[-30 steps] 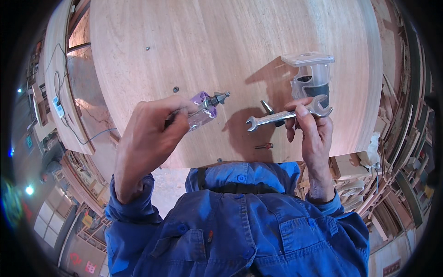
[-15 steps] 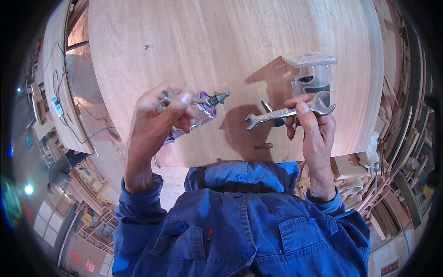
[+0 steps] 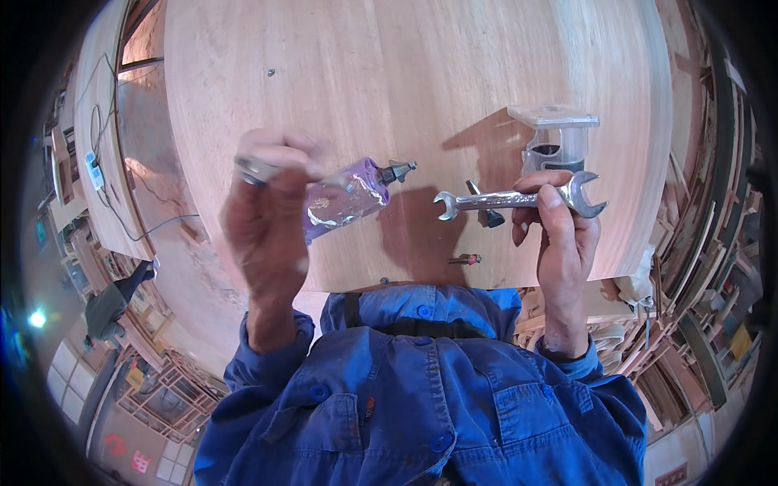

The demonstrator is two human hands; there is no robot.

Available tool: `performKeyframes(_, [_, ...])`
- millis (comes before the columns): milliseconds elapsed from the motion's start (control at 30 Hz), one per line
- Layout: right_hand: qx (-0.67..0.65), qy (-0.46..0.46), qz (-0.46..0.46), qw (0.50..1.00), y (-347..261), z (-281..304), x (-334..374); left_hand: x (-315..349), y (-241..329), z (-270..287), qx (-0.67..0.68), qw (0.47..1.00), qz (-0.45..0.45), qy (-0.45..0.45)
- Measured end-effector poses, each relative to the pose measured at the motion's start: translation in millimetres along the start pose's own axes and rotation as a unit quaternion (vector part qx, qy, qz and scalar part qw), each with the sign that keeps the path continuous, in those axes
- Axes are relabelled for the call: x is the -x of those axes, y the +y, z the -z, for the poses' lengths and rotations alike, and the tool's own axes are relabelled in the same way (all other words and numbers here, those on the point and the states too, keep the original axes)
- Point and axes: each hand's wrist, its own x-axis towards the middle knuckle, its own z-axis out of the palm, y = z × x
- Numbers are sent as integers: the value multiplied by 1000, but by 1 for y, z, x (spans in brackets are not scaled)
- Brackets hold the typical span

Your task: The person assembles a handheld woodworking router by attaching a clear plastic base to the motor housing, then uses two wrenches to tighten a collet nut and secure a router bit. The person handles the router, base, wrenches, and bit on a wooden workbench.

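My left hand (image 3: 271, 202), smeared by motion, is closed around a metal wrench (image 3: 256, 169), one end showing past the fingers. Next to it a purple-bodied trim router motor (image 3: 350, 197) lies on the wooden board (image 3: 389, 65). A router bit (image 3: 399, 171) points right from its collet. My right hand (image 3: 559, 231) grips a shiny double open-ended wrench (image 3: 506, 201) between thumb and fingers, held level above the board. Beneath that wrench sits a dark bit-like piece (image 3: 491, 218). Just beyond my right hand stands a clear plastic router base (image 3: 559, 118).
A small red-marked bit (image 3: 466, 259) lies near the board's front edge, with a small metal piece (image 3: 385, 281) at the edge. Another small part (image 3: 271, 73) is farther off. Wood strips (image 3: 697, 267) are stacked at right; a cable and power strip (image 3: 95, 172) lie left.
My left hand has lifted and drawn left with its wrench, away from the bit and collet, uncovering more of the purple router. My right hand's wrench has shifted slightly right and turned more level.
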Motion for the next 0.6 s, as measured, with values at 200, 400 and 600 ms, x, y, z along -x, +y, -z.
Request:
performKeyframes(200, [9,-21,-8,1000,4,4,0,41,39,-6,106,875,432,-192])
performKeyframes(400, [9,-19,-9,1000,9,3,0,79,32,12,60,874,410,-255])
performKeyframes(600, [30,-7,1,1000,5,-2,8,34,31,11,-224,938,234,-124])
